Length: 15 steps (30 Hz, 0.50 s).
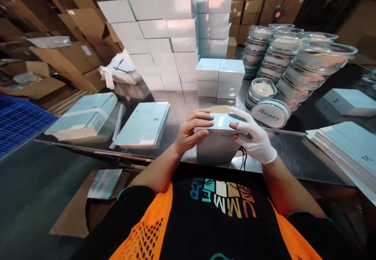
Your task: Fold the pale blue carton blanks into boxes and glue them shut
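Observation:
Close in front of my body, a small white box is held between both hands. My left hand, bare, grips its left end with the fingers over the top and the thumb on the near side. My right hand wears a white glove with some fingertips uncovered; it clasps the box's right end. Beneath the box stands a grey block-shaped object, and I cannot tell exactly what it is. A dark cable hangs near my right wrist.
Stacked white boxes rise at the back, a smaller stack before them. Clear round containers are piled at the back right. Flat cartons lie left and right. A blue crate stands far left.

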Motion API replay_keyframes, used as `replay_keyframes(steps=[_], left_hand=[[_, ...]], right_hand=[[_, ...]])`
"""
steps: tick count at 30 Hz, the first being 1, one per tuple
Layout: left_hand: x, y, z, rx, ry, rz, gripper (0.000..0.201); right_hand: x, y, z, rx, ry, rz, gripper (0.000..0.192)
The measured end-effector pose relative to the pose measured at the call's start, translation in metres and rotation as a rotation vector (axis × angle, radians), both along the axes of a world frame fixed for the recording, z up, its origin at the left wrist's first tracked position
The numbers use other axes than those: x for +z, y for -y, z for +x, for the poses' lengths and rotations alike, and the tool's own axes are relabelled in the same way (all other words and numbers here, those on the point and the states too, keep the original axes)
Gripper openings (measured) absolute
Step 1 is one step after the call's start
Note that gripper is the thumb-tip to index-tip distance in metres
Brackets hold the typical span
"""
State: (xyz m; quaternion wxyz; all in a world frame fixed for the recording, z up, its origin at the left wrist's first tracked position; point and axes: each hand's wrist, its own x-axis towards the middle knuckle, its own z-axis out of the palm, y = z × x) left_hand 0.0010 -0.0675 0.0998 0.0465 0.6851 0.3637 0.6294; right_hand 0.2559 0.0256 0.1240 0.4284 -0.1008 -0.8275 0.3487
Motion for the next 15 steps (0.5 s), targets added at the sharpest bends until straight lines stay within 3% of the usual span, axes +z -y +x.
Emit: replay_keyframes(steps=[6,8,12,14,15], left_hand=[[0.013,0.004,-0.017,-0.031,-0.143,-0.025,0.03],[0.03,0.01,-0.019,-0.005,-0.321,-0.106,0.03],[0.073,0.028,-0.009,0.049,-0.709,-0.34,0.04],[0.088,0.037,-0.008,0.006,-0.765,-0.408,0.051],[0.093,0.04,-0.011,0.015,-0.723,-0.4,0.058]], right_hand=[[-0.004,-0.006,-0.003,-0.005,0.02,0.127,0.022],[-0.008,-0.001,-0.008,0.009,0.04,0.219,0.033],[-0.016,0.005,-0.024,0.138,0.047,0.386,0.081],[-0.017,-0.01,-0.021,0.122,0.042,0.371,0.083],[-0.017,-0.023,-0.015,0.023,0.036,0.343,0.079]])
